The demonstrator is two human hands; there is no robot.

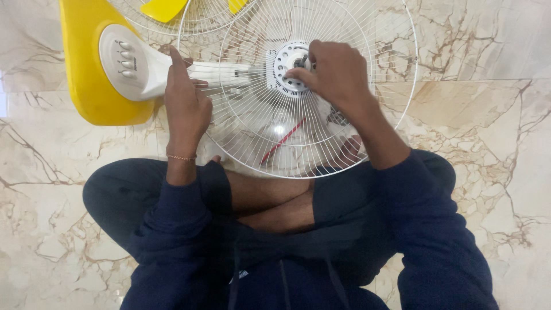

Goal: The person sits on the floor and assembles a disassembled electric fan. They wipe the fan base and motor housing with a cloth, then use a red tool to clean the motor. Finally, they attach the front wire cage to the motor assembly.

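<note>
A table fan lies on its side on the marble floor in front of my crossed legs. Its white wire rear grille [258, 138] faces me, with the round white motor hub [285, 64] at its middle. My right hand [336, 74] pinches a small dark part at the hub's centre. My left hand [185, 103] grips the white neck [221, 73] of the fan, fingers wrapped round it. The yellow base [86, 80] with a white button panel [123, 57] lies at the upper left.
A second wire grille with yellow blades [163, 8] lies at the top edge behind the fan. A red-handled tool [281, 142] lies under the grille near my legs. Beige veined marble floor [476, 115] surrounds everything.
</note>
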